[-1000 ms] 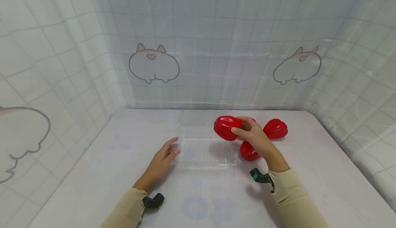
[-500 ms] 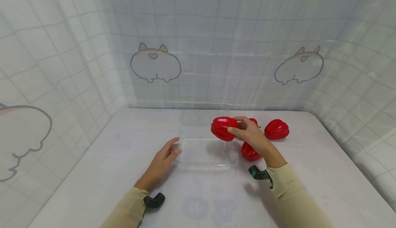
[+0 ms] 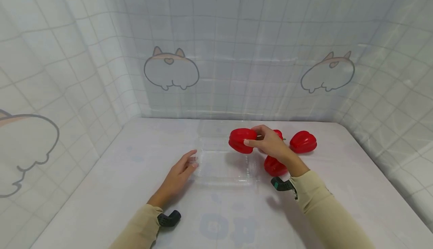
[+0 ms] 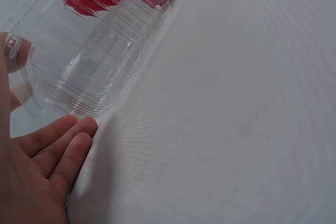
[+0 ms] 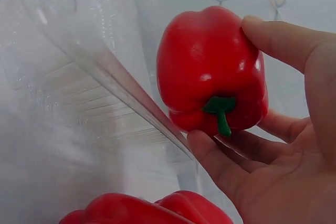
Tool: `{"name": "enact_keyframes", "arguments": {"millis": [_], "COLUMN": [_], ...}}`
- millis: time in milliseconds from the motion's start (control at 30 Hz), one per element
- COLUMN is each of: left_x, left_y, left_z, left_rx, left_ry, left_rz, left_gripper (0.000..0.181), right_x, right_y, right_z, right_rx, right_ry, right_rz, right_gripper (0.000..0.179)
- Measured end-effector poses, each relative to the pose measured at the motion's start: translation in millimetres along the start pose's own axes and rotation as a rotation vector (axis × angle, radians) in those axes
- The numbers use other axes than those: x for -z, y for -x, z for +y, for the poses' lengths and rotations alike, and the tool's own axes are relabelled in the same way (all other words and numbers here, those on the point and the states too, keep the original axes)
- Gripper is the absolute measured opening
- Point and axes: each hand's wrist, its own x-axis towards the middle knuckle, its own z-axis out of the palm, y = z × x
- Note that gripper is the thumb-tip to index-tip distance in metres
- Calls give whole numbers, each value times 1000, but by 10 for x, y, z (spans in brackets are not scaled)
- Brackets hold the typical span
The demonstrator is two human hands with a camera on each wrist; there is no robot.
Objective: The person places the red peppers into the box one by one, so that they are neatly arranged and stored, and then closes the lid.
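Note:
My right hand (image 3: 268, 144) holds a glossy red bell pepper (image 3: 242, 141) between thumb and fingers. The pepper hangs over a clear plastic clamshell box (image 3: 221, 180), and the right wrist view shows its green stem (image 5: 223, 116) toward the palm. My left hand (image 3: 177, 175) is at the left end of the box, thumb and index finger at its rim, the other fingertips (image 4: 86, 125) against the lower wall. The box lid (image 3: 221, 128) stands open at the back. Red shows through the plastic in the left wrist view.
More red bell peppers lie right of the box: one at the far right (image 3: 303, 142), a near pepper (image 3: 275, 165), and a third pepper (image 3: 279, 133) partly hidden behind my right hand. Pale grid-patterned cloth walls (image 3: 243, 83) enclose the white table (image 3: 135, 189).
My right hand has moved slightly left with the pepper, farther over the box. The left hand stays at the box's left end, and the other peppers lie as before.

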Motion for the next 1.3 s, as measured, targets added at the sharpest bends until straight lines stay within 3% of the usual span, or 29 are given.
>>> {"name": "enact_keyframes", "arguments": {"millis": [433, 933, 1300], "left_x": [9, -9, -8], "left_y": [6, 4, -13], "left_z": [33, 19, 61], "left_rx": [-13, 4, 12], "left_ry": [-1, 13, 13], "left_rz": [-6, -11, -1], "left_gripper": [50, 50, 50], "right_x": [-49, -116, -142], "right_y": [-47, -74, -108], "right_z": [-15, -128, -125], "right_rx": [123, 90, 93], "right_ry": [246, 405, 462], "right_rz": [-84, -118, -107], "right_gripper": [78, 76, 78]}}
